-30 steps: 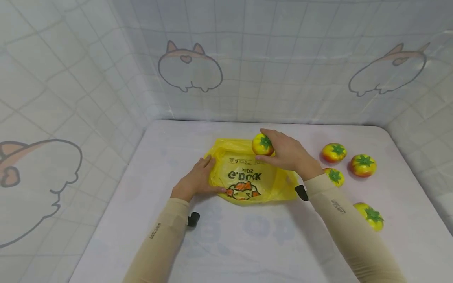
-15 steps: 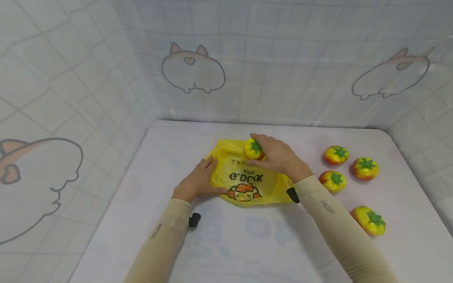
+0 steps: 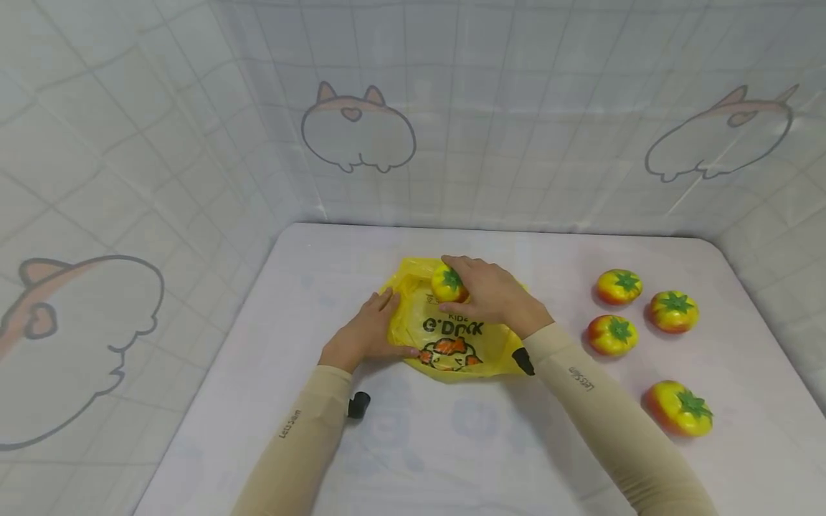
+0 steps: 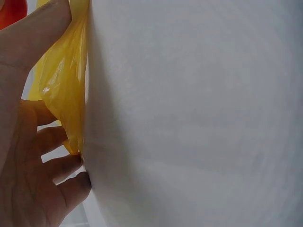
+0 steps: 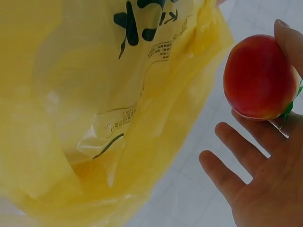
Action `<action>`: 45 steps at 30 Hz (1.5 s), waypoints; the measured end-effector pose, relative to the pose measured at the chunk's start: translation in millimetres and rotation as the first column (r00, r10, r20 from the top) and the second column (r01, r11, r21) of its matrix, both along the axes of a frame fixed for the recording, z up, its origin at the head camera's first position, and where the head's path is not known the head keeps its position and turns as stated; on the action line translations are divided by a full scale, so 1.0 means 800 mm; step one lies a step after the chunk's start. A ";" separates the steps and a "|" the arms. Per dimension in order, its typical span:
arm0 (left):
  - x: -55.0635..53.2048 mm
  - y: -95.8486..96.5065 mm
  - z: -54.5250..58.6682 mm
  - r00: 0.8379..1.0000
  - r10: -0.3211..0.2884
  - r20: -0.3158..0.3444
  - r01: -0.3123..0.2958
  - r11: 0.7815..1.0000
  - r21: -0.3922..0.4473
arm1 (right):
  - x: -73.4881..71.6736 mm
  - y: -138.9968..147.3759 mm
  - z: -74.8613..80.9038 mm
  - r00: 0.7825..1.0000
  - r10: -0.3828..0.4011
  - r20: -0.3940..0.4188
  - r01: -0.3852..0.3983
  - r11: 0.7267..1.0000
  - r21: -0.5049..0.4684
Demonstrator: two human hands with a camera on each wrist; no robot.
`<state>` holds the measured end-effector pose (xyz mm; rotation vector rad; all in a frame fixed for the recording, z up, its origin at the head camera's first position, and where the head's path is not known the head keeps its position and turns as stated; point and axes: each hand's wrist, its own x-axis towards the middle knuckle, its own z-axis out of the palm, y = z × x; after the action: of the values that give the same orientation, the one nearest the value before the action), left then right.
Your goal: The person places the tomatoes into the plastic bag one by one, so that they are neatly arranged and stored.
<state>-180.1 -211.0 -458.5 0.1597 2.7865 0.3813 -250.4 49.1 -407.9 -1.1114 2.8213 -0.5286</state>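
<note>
My right hand (image 3: 487, 290) pinches a red and yellow toy tomato (image 3: 447, 284) with a green leafy top, between thumb and fingers. The tomato is over the far part of a yellow plastic bag (image 3: 413, 362) printed with a duck. In the right wrist view, the red underside of the tomato (image 5: 258, 78) shows apart from the bag (image 5: 180, 132). My left hand (image 3: 374, 330) lies against the bag's left edge, fingers spread. Its thumb (image 4: 42, 33) touches the bag's near side in the left wrist view, while the other fingers rest at its far side.
Several more toy tomatoes sit on the right of the white table (image 3: 426, 459): one at the back (image 3: 618, 287), the others nearer, with the closest tomato (image 3: 679, 408) beside my right forearm. Pale tiled-print curtains (image 3: 477, 158) stand behind the table and at its sides.
My right hand has moved left with the toy tomato, from the bag's far right part towards its far left part. The left hand stays at the bag's left edge.
</note>
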 end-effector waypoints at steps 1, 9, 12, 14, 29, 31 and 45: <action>0.000 0.000 0.000 1.000 -0.004 -0.004 0.004 1.000 -0.003 | 0.000 -0.001 0.000 1.000 0.001 -0.003 -0.001 1.000 0.006; 0.003 -0.001 -0.002 1.000 -0.004 -0.010 0.004 1.000 0.003 | 0.001 -0.010 -0.006 1.000 0.004 0.003 -0.004 1.000 0.022; 0.002 -0.002 -0.002 1.000 -0.004 -0.003 0.004 1.000 0.002 | 0.000 -0.016 -0.009 1.000 0.013 -0.001 -0.012 1.000 0.024; 0.001 -0.002 -0.002 1.000 -0.006 -0.003 0.006 1.000 0.001 | -0.001 -0.021 -0.012 1.000 0.019 -0.006 -0.019 1.000 0.021; 0.001 -0.005 0.003 1.000 -0.025 -0.002 0.025 1.000 -0.005 | -0.003 -0.052 -0.027 0.999 0.026 -0.019 -0.023 0.992 0.123; 0.001 -0.004 0.002 1.000 -0.025 -0.006 0.025 1.000 -0.006 | -0.004 -0.052 -0.030 0.999 0.029 -0.017 -0.026 0.991 0.130; 0.004 -0.005 -0.003 0.999 -0.041 -0.026 0.041 0.999 -0.002 | -0.010 -0.064 -0.047 0.997 0.038 -0.062 -0.026 0.982 0.186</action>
<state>-177.2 -215.0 -461.1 0.2228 2.8039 0.3701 -258.0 -2.4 -445.5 -1.1551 2.8306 -0.2247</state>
